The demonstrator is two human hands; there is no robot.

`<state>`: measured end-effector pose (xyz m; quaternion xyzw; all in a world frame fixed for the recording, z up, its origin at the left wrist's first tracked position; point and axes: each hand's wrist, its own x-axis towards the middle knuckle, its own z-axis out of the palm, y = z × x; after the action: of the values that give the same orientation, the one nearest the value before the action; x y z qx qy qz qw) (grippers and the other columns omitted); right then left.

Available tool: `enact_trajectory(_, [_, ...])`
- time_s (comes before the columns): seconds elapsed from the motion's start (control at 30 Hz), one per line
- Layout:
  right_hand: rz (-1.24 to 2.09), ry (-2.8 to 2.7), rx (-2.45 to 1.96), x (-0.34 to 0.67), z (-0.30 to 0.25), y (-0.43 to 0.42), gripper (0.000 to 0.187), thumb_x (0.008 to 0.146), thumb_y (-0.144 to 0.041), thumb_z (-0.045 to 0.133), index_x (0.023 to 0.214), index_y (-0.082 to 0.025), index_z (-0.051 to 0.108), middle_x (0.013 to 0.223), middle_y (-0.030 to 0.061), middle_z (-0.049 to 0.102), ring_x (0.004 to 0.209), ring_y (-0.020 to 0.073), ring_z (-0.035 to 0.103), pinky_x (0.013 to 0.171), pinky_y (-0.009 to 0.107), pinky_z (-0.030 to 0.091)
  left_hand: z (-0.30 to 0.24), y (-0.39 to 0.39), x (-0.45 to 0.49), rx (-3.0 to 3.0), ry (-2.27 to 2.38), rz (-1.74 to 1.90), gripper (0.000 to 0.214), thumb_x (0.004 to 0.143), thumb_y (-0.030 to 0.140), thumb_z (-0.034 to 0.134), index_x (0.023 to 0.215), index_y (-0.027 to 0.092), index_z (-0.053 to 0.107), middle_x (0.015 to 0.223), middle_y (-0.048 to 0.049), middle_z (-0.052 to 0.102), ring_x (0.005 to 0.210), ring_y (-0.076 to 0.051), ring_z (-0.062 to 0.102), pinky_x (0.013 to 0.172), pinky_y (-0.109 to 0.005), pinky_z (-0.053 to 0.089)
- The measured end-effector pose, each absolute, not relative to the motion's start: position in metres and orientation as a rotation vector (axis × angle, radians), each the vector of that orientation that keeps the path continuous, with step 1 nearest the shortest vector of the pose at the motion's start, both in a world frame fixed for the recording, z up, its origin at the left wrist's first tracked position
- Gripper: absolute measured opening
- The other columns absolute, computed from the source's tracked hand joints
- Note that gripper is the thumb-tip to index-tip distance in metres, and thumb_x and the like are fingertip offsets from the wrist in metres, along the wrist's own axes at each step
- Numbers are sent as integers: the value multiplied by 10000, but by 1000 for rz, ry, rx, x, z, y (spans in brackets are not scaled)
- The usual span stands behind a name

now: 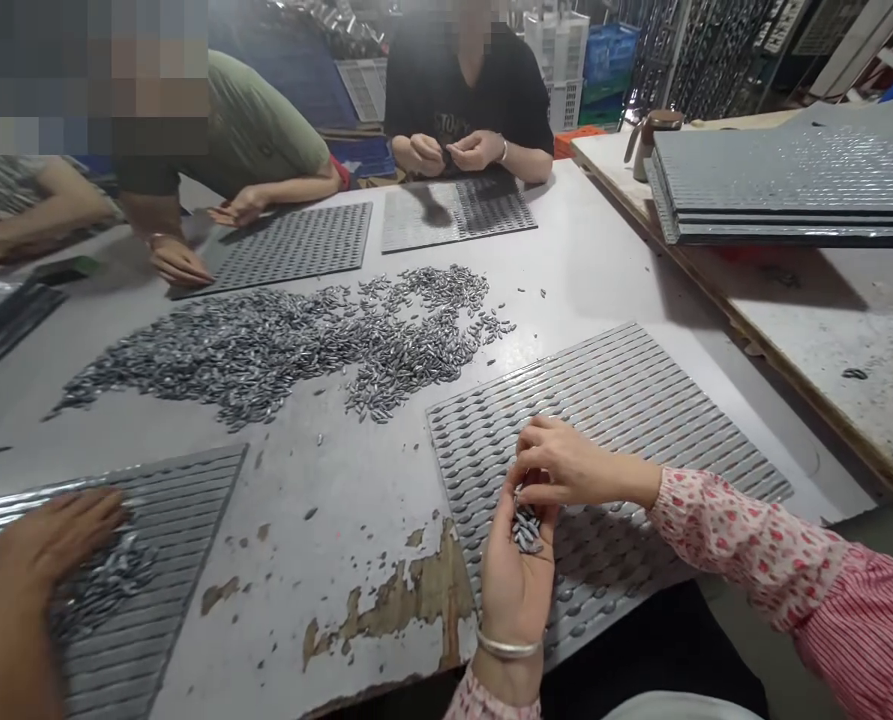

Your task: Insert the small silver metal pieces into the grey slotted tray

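My left hand (517,590), with a silver bangle at the wrist, is turned palm up and cupped around a small heap of grey, spindle-shaped metal pieces (526,530). Over its fingertips, my right hand (562,462) bends down with fingers pinched together. What that pinch holds, if anything, is hidden. Both hands are above a grey ribbed sheet (641,390), which lies slanted on the table in front of me. Spindle-shaped pieces sit along the sheet's rows on the left and near side, while the far right rows look plain.
A big pile of the same pieces (281,340) spreads across the white table (288,500), whose coating is peeling. A co-worker's hand (56,535) works over another sheet (183,520) at left. More people sit opposite with sheets. Stacked sheets (783,190) rest on the side bench at right.
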<state>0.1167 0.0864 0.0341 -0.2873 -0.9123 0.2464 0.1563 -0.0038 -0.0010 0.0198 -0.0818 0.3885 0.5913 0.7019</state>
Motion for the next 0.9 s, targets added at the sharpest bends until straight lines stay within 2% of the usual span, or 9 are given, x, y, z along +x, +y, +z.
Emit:
enact_trajectory(0.17, [841, -2606, -688, 111, 30, 84, 111, 866, -245, 593, 883, -173, 676, 829, 53, 563, 805, 173, 465, 809, 323, 377, 16, -3, -6, -212, 852, 1322, 273, 901, 180, 437, 1047, 159, 666, 1144, -107, 636, 1068, -185, 580, 863, -306, 526])
enact_trajectory(0.3, [1232, -2287, -722, 111, 23, 93, 106, 870, -217, 537, 854, -152, 619, 777, 29, 580, 730, 141, 508, 701, 267, 424, 24, -3, -11, -258, 918, 1327, 261, 903, 144, 419, 1033, 119, 644, 1074, -119, 644, 977, -171, 615, 851, -314, 536])
enact_trajectory(0.37, [1408, -2013, -853, 112, 16, 107, 122, 861, -227, 522, 922, -149, 594, 754, 13, 583, 653, 118, 508, 597, 228, 415, 27, -3, -15, -256, 946, 1280, 239, 901, 130, 425, 1027, 113, 628, 943, -96, 650, 790, -119, 638, 708, -235, 561])
enact_trajectory(0.43, [1450, -1825, -998, 114, 5, 125, 160, 837, -238, 537, 956, -147, 591, 731, 2, 587, 609, 106, 501, 546, 210, 387, 28, -3, -19, -276, 911, 1238, 209, 908, 139, 418, 966, 116, 618, 747, -30, 595, 539, -49, 552, 486, -149, 494])
enact_trajectory(0.5, [1381, -1780, -1130, 114, -6, 144, 144, 805, -231, 568, 910, -144, 614, 712, -1, 600, 609, 106, 508, 547, 208, 372, 27, -4, -21, -329, 847, 1226, 207, 919, 159, 398, 885, 120, 598, 627, 24, 493, 404, -16, 416, 356, -126, 379])
enact_trajectory(0.57, [1238, -1846, -1261, 112, -16, 159, 84, 785, -213, 597, 817, -145, 633, 687, -6, 605, 607, 106, 511, 556, 211, 358, 26, -4, -22, -380, 843, 1224, 197, 920, 172, 402, 869, 116, 585, 631, 24, 482, 412, -16, 422, 354, -126, 375])
enact_trajectory(0.67, [943, -2043, -1390, 106, -27, 171, 84, 795, -228, 637, 759, -152, 645, 660, -10, 599, 625, 116, 507, 592, 225, 343, 25, -4, -22, -404, 942, 1235, 184, 904, 143, 431, 985, 87, 586, 833, -68, 596, 646, -72, 600, 543, -163, 522])
enact_trajectory(0.73, [744, -2190, -1412, 102, -30, 174, 123, 812, -259, 652, 741, -159, 648, 676, 0, 608, 676, 134, 504, 644, 241, 341, 26, -4, -22, -393, 983, 1241, 211, 891, 111, 445, 1049, 74, 580, 931, -107, 613, 738, -95, 625, 635, -192, 550])
enact_trajectory(0.9, [430, -2412, -1504, 93, -32, 171, 183, 854, -342, 618, 776, -181, 657, 818, 50, 627, 838, 194, 485, 769, 292, 325, 23, -5, -22, -381, 961, 1231, 138, 875, 112, 473, 949, 95, 588, 791, -49, 595, 569, -61, 559, 470, -158, 480])
